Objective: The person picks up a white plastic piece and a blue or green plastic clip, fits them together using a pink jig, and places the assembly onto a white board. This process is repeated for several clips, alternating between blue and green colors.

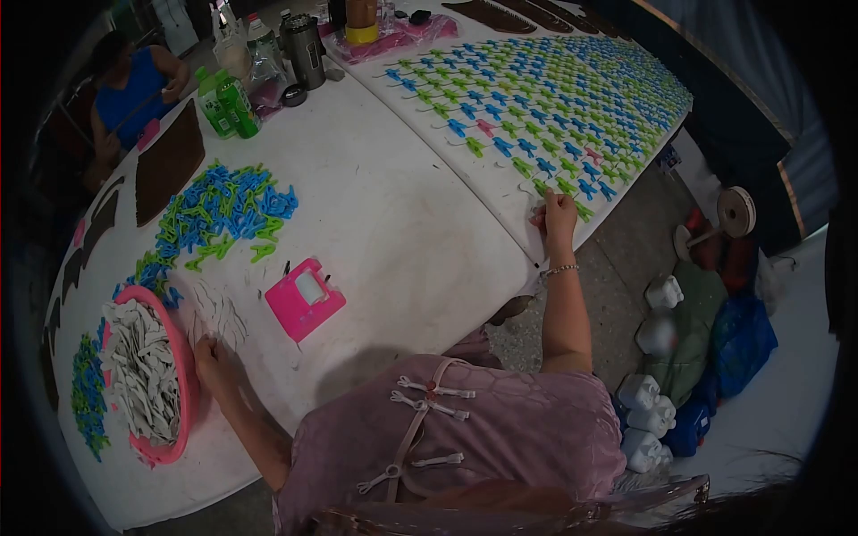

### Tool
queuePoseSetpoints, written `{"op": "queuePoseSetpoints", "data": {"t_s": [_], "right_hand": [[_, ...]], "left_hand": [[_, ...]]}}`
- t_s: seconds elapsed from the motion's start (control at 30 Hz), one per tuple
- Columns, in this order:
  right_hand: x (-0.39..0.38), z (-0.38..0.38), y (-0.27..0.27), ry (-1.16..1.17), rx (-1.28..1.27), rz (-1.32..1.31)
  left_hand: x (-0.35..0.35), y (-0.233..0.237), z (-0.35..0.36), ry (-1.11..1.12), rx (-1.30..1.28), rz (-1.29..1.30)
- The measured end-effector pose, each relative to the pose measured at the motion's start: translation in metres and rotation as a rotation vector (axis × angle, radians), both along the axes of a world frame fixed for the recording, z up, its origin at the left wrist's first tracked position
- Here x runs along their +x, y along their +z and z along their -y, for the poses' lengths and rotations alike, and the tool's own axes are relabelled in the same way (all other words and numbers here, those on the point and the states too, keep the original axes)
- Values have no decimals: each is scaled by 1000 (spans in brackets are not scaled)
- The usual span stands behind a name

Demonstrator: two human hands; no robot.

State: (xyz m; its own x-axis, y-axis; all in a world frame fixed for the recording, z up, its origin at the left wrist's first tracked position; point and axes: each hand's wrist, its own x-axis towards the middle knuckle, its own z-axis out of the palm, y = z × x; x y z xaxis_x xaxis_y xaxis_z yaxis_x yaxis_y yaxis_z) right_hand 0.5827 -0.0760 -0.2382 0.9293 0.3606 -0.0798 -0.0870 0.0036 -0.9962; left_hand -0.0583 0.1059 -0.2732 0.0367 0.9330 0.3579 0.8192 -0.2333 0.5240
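My right hand (559, 213) is closed in a pinch at the near corner of a wide layout of clips. A green clip (584, 212) lies right beside its fingers, and blue clips (587, 188) are just beyond; what the pinch holds is hidden. My left hand (213, 359) rests low at the table's left side, fingers drawn together at a loose pile of thin wire hooks (219, 313). Close by it stands a pink basin (186, 380) heaped with grey-white strips (143, 375).
A heap of blue and green clips (219, 210) lies behind the basin. A pink tray (304, 299) with a white block sits mid-table. Green bottles (234, 105) and a dark thermos (302, 52) stand at the back. A person in blue (130, 89) sits across. White jugs (645, 411) are on the floor.
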Motion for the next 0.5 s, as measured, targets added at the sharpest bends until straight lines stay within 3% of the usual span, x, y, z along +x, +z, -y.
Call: {"op": "queuePoseSetpoints", "data": {"t_s": [0.1, 0.17, 0.2, 0.27, 0.3, 0.37, 0.5], "right_hand": [[-1, 0, -3, -11, -81, 108], [8, 1, -13, -45, -243, 377], [9, 0, -7, -40, -241, 378], [14, 1, 9, -143, -403, 743], [26, -1, 11, -141, -401, 742], [57, -6, 18, -146, -676, 1024], [77, -14, 29, -79, -973, 1202]], "left_hand": [[9, 10, 4, 70, -16, 84], [14, 15, 5, 146, -63, 124], [16, 17, 5, 140, -43, 199], [14, 15, 4, 138, -20, 272], [11, 6, -1, 106, 71, 390], [6, -5, -8, 66, 159, 507], [-1, -15, -8, 141, 80, 683]]}}
